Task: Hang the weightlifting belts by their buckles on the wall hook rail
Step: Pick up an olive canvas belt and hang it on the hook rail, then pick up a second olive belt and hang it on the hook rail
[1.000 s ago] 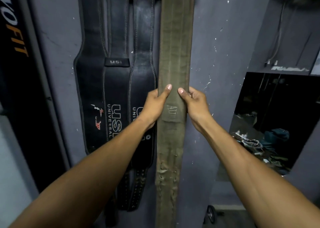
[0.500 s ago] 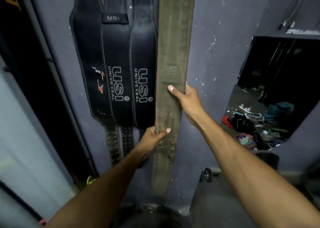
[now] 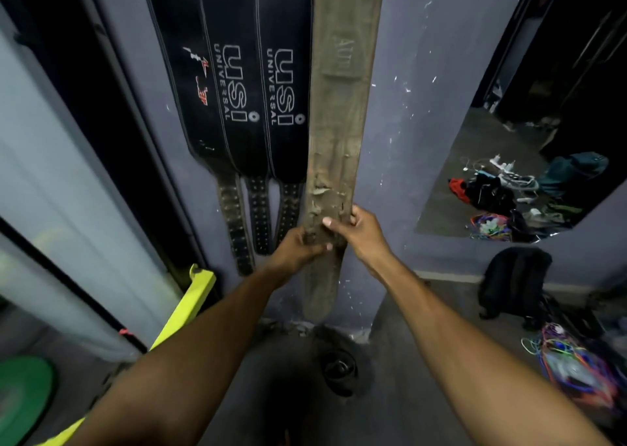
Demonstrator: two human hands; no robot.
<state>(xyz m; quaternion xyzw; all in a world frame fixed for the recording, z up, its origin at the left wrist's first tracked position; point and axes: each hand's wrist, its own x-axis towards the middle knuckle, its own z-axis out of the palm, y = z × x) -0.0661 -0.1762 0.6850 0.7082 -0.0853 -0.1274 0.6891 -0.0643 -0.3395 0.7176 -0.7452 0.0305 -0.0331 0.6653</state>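
Both hands, left hand (image 3: pixel 298 247) and right hand (image 3: pixel 359 233), grip the brown belt (image 3: pixel 339 113) near its lower end; pulling downward could unhook its unseen buckle.

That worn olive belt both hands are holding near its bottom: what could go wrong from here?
Possible risks, judged from this view:
1. The olive belt is frayed where the left hand and right hand grip it; a hard pull might tear it further.
2. Its top is out of view, so whether the buckle sits on a hook cannot be told; tugging could unseat it.
3. It overlaps the nearest black belt, which might get dragged sideways.
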